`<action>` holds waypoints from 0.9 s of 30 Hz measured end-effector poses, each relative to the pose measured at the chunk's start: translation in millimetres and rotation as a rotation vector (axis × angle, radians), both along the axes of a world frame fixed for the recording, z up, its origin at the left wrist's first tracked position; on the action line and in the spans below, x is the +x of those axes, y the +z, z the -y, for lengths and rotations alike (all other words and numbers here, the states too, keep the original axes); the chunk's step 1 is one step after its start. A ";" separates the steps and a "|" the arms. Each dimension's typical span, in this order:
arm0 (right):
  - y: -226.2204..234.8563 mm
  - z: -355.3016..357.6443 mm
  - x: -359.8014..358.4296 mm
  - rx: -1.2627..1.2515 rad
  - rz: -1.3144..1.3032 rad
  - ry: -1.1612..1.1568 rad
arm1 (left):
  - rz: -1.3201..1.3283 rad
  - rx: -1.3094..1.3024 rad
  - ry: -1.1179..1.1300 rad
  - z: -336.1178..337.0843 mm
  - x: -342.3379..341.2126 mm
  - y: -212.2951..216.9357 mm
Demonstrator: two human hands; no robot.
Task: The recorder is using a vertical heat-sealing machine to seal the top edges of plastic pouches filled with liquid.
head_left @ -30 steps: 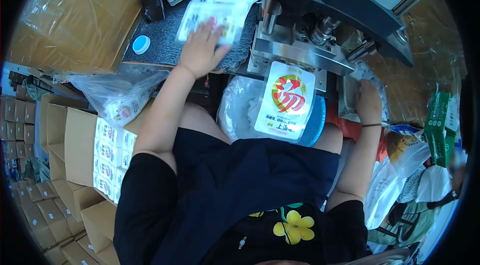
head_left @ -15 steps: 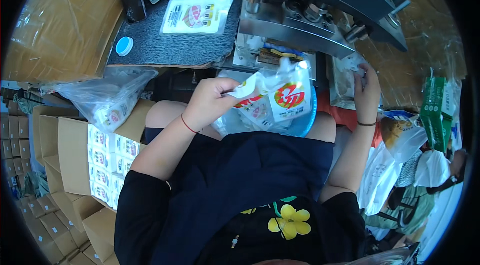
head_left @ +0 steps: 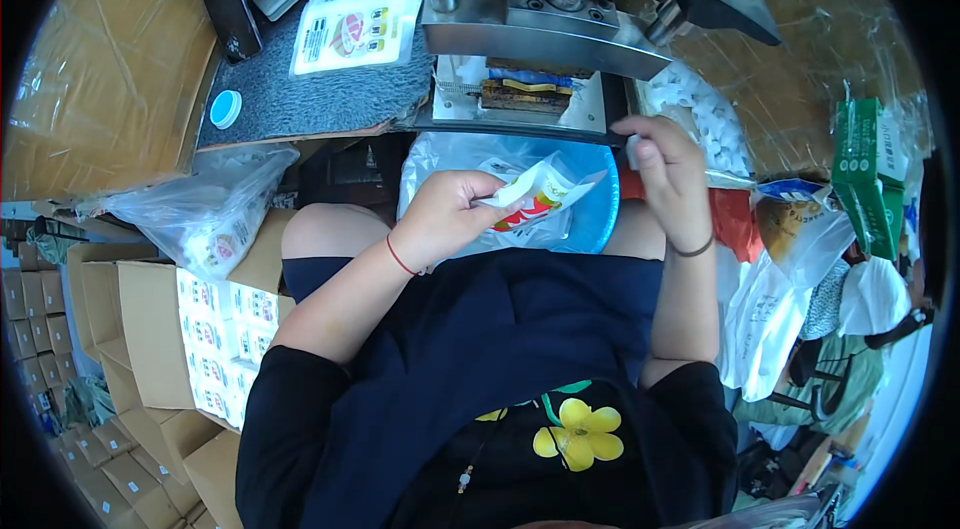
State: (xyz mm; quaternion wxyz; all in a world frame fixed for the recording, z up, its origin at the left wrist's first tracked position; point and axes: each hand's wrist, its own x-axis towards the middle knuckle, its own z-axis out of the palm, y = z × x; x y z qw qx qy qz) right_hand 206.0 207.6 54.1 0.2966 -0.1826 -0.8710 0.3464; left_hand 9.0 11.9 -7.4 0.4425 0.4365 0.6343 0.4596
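My left hand [head_left: 452, 214] is closed on the edge of a printed plastic pouch [head_left: 545, 199], white with red and yellow print, tilted and bulging at its far edge. Below the pouch a blue basin [head_left: 603, 209] stands between my knees, lined with clear plastic and holding more pouches. My right hand [head_left: 668, 174] is raised to the right of the basin, fingers curled and pinched around a small white plastic piece [head_left: 633, 151], mostly hidden by them. Just beyond that hand lies a heap of small white plastic pieces [head_left: 695, 109] in a tray.
A metal press [head_left: 545, 34] overhangs its base plate [head_left: 460, 107] ahead. On the grey mat [head_left: 370, 94] lie a stack of flat pouches [head_left: 355, 24], a phone [head_left: 232, 17] and a blue cap [head_left: 226, 109]. An open carton [head_left: 155, 329] of packs stands left; a green box [head_left: 868, 174] is right.
My right hand has come back from the tray toward the basin, with a small white piece in its fingers. The pouch in my left hand has turned and lowered; the view has shifted.
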 end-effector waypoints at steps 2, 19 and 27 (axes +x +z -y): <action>2.4 21.6 -13.2 -0.161 -0.073 -0.058 | 0.021 -0.019 -0.013 -1.6 6.2 -4.6; 12.4 -41.6 -2.8 0.308 0.343 -0.222 | 0.821 -0.085 -0.176 -9.7 7.2 -13.6; -49.7 -89.6 11.0 0.404 0.410 -0.243 | 0.682 0.074 0.053 -40.5 -36.8 -3.4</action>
